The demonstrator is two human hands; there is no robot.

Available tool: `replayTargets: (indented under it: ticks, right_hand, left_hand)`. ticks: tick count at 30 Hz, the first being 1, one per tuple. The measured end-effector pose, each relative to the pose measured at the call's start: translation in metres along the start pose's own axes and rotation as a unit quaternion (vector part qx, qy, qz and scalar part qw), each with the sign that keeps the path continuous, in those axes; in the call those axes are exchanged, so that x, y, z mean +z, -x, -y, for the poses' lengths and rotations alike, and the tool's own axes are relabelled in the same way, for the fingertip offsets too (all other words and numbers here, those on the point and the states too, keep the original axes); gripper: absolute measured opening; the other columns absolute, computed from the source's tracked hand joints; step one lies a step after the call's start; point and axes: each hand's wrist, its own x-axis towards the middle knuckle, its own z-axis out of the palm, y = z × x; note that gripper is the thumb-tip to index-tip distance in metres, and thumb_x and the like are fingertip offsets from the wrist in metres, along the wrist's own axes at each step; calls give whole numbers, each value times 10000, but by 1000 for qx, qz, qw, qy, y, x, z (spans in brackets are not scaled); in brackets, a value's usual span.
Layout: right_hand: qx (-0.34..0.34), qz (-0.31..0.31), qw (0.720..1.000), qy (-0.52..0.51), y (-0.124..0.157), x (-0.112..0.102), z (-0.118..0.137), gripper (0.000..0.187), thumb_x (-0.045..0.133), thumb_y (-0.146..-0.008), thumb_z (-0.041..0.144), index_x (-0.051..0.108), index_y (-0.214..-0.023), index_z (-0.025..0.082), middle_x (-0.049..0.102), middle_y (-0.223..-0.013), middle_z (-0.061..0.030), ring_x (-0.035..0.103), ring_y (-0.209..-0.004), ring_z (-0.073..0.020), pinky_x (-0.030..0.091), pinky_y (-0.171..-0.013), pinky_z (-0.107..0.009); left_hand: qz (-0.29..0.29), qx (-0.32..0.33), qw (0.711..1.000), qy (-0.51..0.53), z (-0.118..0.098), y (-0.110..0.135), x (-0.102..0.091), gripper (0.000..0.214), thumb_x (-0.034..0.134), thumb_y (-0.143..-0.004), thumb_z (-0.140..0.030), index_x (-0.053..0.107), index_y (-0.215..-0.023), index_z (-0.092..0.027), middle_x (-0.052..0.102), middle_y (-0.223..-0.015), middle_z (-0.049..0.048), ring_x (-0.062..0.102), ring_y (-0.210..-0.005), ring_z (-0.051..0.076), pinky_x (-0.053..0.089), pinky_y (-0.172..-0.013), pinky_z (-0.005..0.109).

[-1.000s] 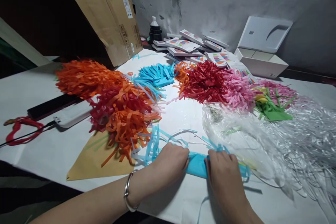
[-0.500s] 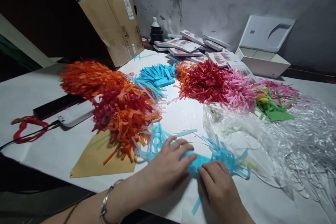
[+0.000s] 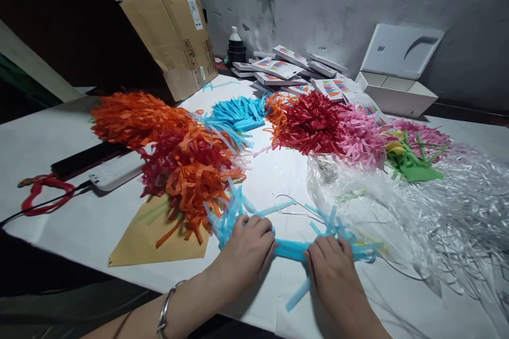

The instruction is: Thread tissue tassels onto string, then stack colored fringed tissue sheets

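A light-blue tissue paper tassel [image 3: 292, 249] stretches crosswise between my two hands, its uncut middle rolled into a narrow band and its fringed strips spreading out at both ends. My left hand [image 3: 251, 243] has its fingers wrapped over the band's left part. On the right part, my right hand [image 3: 329, 262] grips the band close to the fringe. One loose blue strip hangs down beside my right hand. Thin wire [image 3: 284, 206] lies on the white table just beyond the tassel. My fingers hide the parts of the band they hold.
Orange fringe [image 3: 139, 119], blue fringe [image 3: 238, 113], dark red fringe [image 3: 316, 124] and pink fringe [image 3: 363, 137] curve around the far side. Silver tinsel [image 3: 469, 206] and clear plastic lie at right. Brown paper [image 3: 159, 241], a cardboard box [image 3: 175, 37], flat boxes [image 3: 278, 68] and a white box [image 3: 397, 95] surround them.
My left hand has moved left along the tassel and its fingers have closed on it. The band between my hands now shows straighter and longer.
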Motion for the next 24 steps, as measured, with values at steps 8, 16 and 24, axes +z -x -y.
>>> replayTargets:
  ticks: [8,16,24]
  right_hand:
    - [-48,-10,999,-7,-11,-7,8,215,437,-985,106,616,-902,193,643,-908,-72,556,-928,-248,338,-944,-450]
    - [-98,-7,991,-86,-10,-3,9,262,447,-981,80,560,-772,192,544,-723,-14,477,-699,-186,371,-785,-346]
    - [-132,24,991,-1,-6,-4,9,314,377,-904,-19,544,-765,208,549,-722,-21,487,-722,-209,353,-902,-397]
  left_hand:
    - [62,-69,995,-22,-10,-14,-7,161,561,-945,-190,682,-840,-175,662,-989,103,576,-962,304,418,-849,493]
    - [-75,78,994,26,-1,0,7,168,743,-850,-202,641,-982,-225,641,-1182,58,534,-1108,282,338,-976,477]
    - [-71,70,990,104,5,4,18,138,727,-865,-182,605,-800,-190,654,-949,13,563,-932,213,355,-885,403]
